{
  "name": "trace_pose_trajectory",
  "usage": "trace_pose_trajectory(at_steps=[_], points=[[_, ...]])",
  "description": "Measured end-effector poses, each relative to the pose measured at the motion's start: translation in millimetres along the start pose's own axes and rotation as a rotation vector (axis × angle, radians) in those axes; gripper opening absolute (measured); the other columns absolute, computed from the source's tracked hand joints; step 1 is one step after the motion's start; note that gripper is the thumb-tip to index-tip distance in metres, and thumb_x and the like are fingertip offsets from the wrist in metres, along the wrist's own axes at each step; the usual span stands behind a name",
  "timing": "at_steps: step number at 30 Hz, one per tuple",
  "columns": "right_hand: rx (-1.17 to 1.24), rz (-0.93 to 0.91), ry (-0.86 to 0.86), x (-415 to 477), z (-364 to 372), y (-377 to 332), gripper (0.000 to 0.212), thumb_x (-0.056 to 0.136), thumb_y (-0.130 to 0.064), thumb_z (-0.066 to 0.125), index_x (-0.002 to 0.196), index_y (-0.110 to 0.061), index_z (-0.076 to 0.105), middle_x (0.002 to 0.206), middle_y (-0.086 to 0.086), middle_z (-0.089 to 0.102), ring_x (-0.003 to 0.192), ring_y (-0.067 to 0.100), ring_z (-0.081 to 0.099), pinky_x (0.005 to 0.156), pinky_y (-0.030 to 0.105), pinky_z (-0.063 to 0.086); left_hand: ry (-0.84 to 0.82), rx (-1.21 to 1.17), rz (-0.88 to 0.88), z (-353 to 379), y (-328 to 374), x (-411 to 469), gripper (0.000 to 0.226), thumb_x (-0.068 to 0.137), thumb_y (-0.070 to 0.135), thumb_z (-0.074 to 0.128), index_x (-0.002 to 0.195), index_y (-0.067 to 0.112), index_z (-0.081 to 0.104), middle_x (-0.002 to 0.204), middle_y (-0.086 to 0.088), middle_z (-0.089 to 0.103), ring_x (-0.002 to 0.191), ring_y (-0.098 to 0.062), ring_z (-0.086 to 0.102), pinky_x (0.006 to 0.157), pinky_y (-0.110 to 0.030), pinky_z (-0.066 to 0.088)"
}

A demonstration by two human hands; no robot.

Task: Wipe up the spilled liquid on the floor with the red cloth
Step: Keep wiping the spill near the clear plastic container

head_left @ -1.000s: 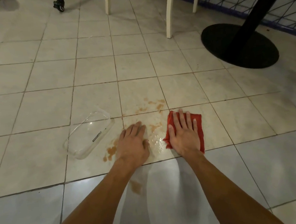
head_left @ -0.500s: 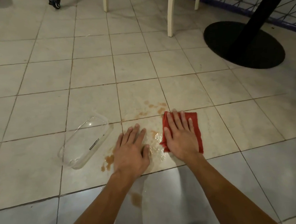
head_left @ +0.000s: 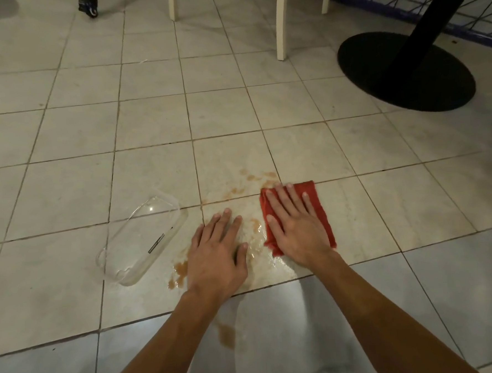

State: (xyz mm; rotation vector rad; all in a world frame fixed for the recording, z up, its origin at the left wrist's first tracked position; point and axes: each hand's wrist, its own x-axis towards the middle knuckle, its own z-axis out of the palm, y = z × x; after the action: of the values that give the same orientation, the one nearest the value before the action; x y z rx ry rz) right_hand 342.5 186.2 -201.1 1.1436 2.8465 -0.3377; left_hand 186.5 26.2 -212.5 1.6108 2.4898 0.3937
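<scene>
Plainly, the clear plastic rectangular container [head_left: 144,238] at nine o'clock could get knocked; the left hand [head_left: 217,254], flat and empty in brown spilled liquid [head_left: 181,272], may slip; the right hand [head_left: 294,226] presses the red folded cloth [head_left: 312,199] at three o'clock, possibly smearing.

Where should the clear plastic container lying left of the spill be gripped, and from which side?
Probably across its narrow width, near the middle of the clear container, coming from above. It lies flat on the floor, long and slim, so a hand could span the two long walls. The left hand rests nearest; the right hand presses the red cloth.
</scene>
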Motion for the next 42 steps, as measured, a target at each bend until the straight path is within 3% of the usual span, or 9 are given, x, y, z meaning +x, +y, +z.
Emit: trace_pose_trajectory(at_steps=[3, 9, 14, 16, 23, 30, 36, 38, 42], points=[[-0.016, -0.083, -0.005, -25.6, 1.1, 22.1, 0.068, 0.113, -0.058, 0.004, 0.174, -0.033, -0.008, 0.182, -0.010, -0.016, 0.167, 0.011, -0.022, 0.138, 0.047, -0.006, 0.012, 0.005, 0.013, 0.2, -1.7, 0.4, 0.066, 0.103, 0.054, 0.030, 0.162, 0.028, 0.041, 0.173, 0.002, 0.031, 0.160, -0.020, 0.028, 0.129, -0.048, 0.025], [0.019, 0.238, 0.030, 21.6, -3.0, 15.6, 0.071, 0.108, -0.056, -0.003, 0.172, -0.028, -0.018, 0.180, -0.001, -0.025, 0.166, 0.023, -0.027, 0.137, 0.052, -0.011, 0.023, -0.012, -0.016, 2.2, 2.7, -1.2, 0.064, 0.101, 0.051, 0.034, 0.161, 0.028, 0.043, 0.172, 0.001, 0.032, 0.159, -0.020, 0.028, 0.129, -0.049, 0.024], [-0.024, -0.115, -0.018, 5.2, -1.9, 2.6, 0.067, 0.113, -0.056, 0.003, 0.174, -0.032, -0.013, 0.181, -0.008, -0.022, 0.166, 0.015, -0.026, 0.138, 0.048, -0.008, 0.027, -0.004, -0.002, 2.7, -0.3, -1.6, 0.064, 0.103, 0.052, 0.032, 0.162, 0.029, 0.041, 0.173, 0.003, 0.030, 0.160, -0.019, 0.026, 0.130, -0.048, 0.022], [-0.040, -0.152, -0.013, -12.7, 0.9, 16.9, 0.066, 0.115, -0.057, 0.008, 0.174, -0.033, -0.011, 0.182, -0.011, -0.019, 0.167, 0.010, -0.024, 0.138, 0.047, -0.006, 0.027, -0.001, 0.002, 3.4, -1.5, -0.6, 0.064, 0.103, 0.053, 0.031, 0.162, 0.029, 0.040, 0.173, 0.003, 0.030, 0.160, -0.020, 0.027, 0.130, -0.048, 0.023], [0.026, 0.227, 0.045, 40.0, -5.1, 14.5, 0.068, 0.114, -0.054, 0.004, 0.173, -0.027, -0.015, 0.181, -0.001, -0.022, 0.167, 0.023, -0.023, 0.137, 0.052, -0.010, 0.032, -0.008, -0.016, 4.9, 0.8, -1.5, 0.063, 0.103, 0.050, 0.035, 0.161, 0.029, 0.042, 0.173, 0.003, 0.031, 0.160, -0.020, 0.027, 0.130, -0.049, 0.023], [-0.018, -0.161, -0.002, -0.1, -9.8, 38.2, 0.068, 0.114, -0.058, 0.010, 0.175, -0.032, -0.004, 0.183, -0.012, -0.014, 0.167, 0.008, -0.021, 0.138, 0.046, -0.006, 0.026, 0.001, -0.012, 4.0, -0.1, 0.0, 0.063, 0.103, 0.051, 0.036, 0.161, 0.029, 0.041, 0.172, 0.002, 0.032, 0.159, -0.020, 0.028, 0.129, -0.050, 0.025], [0.017, 0.191, 0.044, 42.3, -8.1, 30.4, 0.069, 0.113, -0.056, 0.004, 0.174, -0.027, -0.012, 0.182, -0.002, -0.020, 0.167, 0.021, -0.024, 0.137, 0.051, -0.011, 0.004, -0.004, -0.036, 2.1, 5.1, -1.7, 0.065, 0.102, 0.050, 0.032, 0.163, 0.029, 0.038, 0.174, 0.004, 0.027, 0.161, -0.019, 0.023, 0.131, -0.048, 0.019], [0.020, 0.128, 0.031, 44.8, -8.2, 14.9, 0.067, 0.114, -0.054, 0.005, 0.174, -0.028, -0.013, 0.182, -0.003, -0.020, 0.167, 0.022, -0.024, 0.137, 0.053, -0.009, -0.004, 0.006, -0.029, 1.7, 4.1, -1.4, 0.065, 0.102, 0.051, 0.031, 0.164, 0.030, 0.036, 0.174, 0.004, 0.026, 0.161, -0.019, 0.022, 0.131, -0.047, 0.018], [-0.050, -0.236, -0.007, 0.5, -3.7, 16.8, 0.065, 0.116, -0.055, 0.010, 0.175, -0.032, -0.005, 0.183, -0.010, -0.015, 0.168, 0.012, -0.020, 0.139, 0.048, -0.004, 0.005, 0.004, -0.021, -0.1, 3.1, -1.3, 0.065, 0.102, 0.052, 0.030, 0.163, 0.029, 0.038, 0.174, 0.003, 0.028, 0.160, -0.020, 0.025, 0.131, -0.047, 0.018]])
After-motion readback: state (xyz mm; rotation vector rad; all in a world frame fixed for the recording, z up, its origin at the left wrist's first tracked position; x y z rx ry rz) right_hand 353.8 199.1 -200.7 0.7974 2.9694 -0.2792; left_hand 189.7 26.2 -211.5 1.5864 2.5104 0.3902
